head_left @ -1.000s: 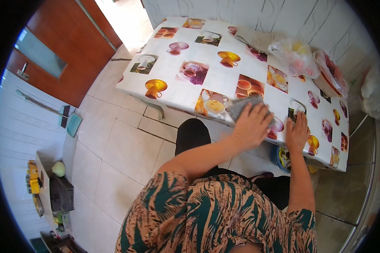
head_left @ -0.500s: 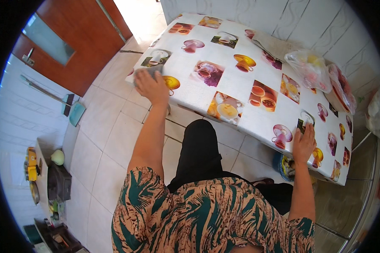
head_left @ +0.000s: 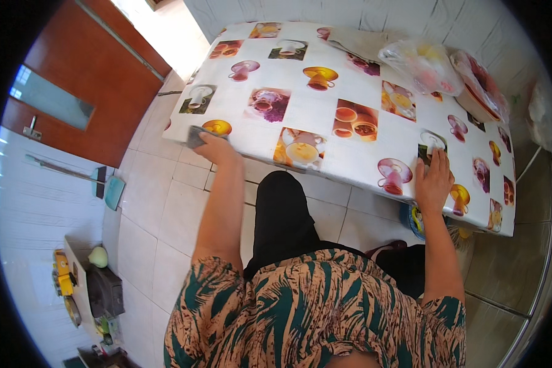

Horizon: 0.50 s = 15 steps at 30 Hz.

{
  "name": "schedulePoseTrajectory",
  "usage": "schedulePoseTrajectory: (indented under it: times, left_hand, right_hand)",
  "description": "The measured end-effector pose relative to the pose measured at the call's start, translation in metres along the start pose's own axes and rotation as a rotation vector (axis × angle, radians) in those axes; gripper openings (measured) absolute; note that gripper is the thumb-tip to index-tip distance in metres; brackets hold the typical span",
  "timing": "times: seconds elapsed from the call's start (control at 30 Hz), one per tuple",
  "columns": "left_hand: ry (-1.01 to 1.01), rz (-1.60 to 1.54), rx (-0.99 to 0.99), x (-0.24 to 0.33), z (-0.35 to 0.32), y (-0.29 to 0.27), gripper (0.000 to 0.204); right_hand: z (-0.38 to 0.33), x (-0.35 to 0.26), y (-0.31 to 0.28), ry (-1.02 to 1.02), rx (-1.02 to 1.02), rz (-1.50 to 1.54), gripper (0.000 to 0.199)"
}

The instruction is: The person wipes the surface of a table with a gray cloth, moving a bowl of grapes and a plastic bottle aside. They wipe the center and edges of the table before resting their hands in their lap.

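Note:
My left hand (head_left: 219, 149) is at the near left edge of a table, its fingers closed over a grey cloth (head_left: 195, 136). That cloth lies against the corner of a white tablecloth (head_left: 227, 104) printed with cups and saucers. My right hand (head_left: 434, 182) rests flat near the table's near right side, fingers stretched out and partly over a printed cup. It holds nothing.
At the far right of the table lie a clear plastic bag (head_left: 420, 64), another bag with reddish contents (head_left: 477, 83) and a folded pale cloth (head_left: 359, 46). A blue basket (head_left: 413, 222) stands under the table. A broom and dustpan (head_left: 113, 191) lean at the left wall.
My left hand has drawn the grey cloth toward me, to the table's near left edge. My right hand stays flat on the table. The whole view has shifted slightly.

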<state>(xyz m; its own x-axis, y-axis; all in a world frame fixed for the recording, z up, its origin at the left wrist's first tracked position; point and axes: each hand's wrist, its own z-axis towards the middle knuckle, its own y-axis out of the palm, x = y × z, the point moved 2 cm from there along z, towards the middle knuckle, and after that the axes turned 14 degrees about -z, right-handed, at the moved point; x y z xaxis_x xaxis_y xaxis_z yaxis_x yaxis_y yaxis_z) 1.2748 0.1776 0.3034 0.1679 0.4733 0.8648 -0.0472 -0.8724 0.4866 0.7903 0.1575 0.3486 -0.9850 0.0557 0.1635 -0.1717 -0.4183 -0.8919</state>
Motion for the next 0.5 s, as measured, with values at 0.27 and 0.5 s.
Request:
schedulePoseTrajectory:
  times: [0.27,0.5]
  left_hand:
    - [-0.372,-0.026,-0.108,-0.031,-0.159,-0.003,0.060]
    - [-0.629,0.137,-0.078,-0.039,-0.259,0.007,0.058]
  right_hand:
    - [-0.001,0.002,0.004,-0.006,0.024,-0.053,0.053]
    - [-0.002,0.005,0.005,0.000,0.031,-0.032,0.053]
